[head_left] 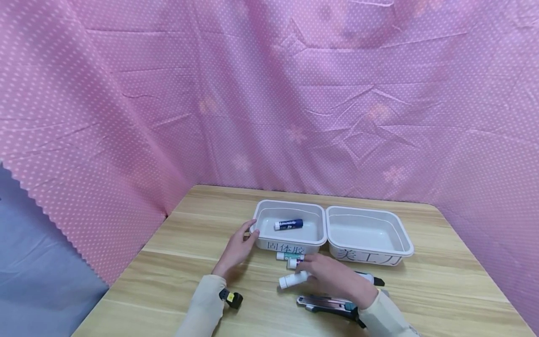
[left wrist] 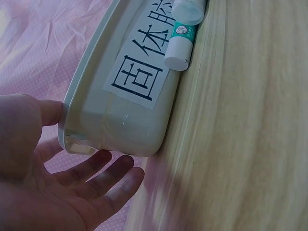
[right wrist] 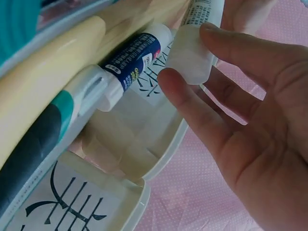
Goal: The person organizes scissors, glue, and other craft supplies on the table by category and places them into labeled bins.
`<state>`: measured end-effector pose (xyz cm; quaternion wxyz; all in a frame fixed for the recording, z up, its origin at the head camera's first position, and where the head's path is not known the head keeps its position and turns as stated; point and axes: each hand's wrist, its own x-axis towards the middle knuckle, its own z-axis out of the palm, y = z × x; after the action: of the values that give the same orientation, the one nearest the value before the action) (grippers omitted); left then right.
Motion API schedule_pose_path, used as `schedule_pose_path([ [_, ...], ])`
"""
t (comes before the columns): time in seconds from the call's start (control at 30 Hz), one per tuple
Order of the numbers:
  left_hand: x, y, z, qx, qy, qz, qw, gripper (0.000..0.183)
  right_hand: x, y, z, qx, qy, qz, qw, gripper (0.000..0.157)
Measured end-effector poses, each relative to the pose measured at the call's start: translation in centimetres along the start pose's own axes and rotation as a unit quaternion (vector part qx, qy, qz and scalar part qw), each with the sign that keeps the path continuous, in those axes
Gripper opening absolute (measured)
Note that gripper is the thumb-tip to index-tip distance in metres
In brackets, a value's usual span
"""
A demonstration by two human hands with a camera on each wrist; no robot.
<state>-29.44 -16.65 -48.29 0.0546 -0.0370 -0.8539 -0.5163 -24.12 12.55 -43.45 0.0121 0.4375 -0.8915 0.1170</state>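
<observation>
My right hand (head_left: pixel 332 276) pinches a white glue stick (head_left: pixel 293 279) between thumb and finger, low over the table. In the right wrist view, this stick (right wrist: pixel 195 48) shows a translucent end and small print. My left hand (head_left: pixel 236 248) touches the left corner of a white bin (head_left: pixel 258 210), fingers spread along its outer wall and thumb at the rim. Inside that bin lies a dark blue glue stick (head_left: pixel 289 224). A green-and-white glue stick (head_left: pixel 286 256) lies along the bin's front wall. Another glue stick (head_left: pixel 292 264), blue-labelled, is partly hidden by my right hand.
A second white bin (head_left: pixel 406 234) with a lettered label stands right beside the first. Under my right wrist lies a box cutter (head_left: pixel 320 301); another cutter (head_left: pixel 378 281) shows behind that arm. A pink dotted curtain (head_left: pixel 294 117) hangs behind the wooden table (head_left: pixel 189 220).
</observation>
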Motion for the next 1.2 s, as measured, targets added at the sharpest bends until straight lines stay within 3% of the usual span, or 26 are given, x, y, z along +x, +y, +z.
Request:
schedule_pose_path([
  [0.27,0.1,-0.1,0.0,0.001,-0.001,0.001,1.0,0.052,0.1,-0.1,-1.4,0.004,0.035,-0.01,0.999,0.03],
  [0.7,0.1,-0.2,0.2,0.003,0.001,-0.006,1.0,0.052,0.9,0.3,-3.6,0.011,0.05,0.024,0.998,0.032],
  [1.2,0.0,0.0,0.1,0.002,-0.003,-0.008,1.0,0.054,1.2,1.6,-4.4,0.01,0.101,0.014,0.995,0.032],
])
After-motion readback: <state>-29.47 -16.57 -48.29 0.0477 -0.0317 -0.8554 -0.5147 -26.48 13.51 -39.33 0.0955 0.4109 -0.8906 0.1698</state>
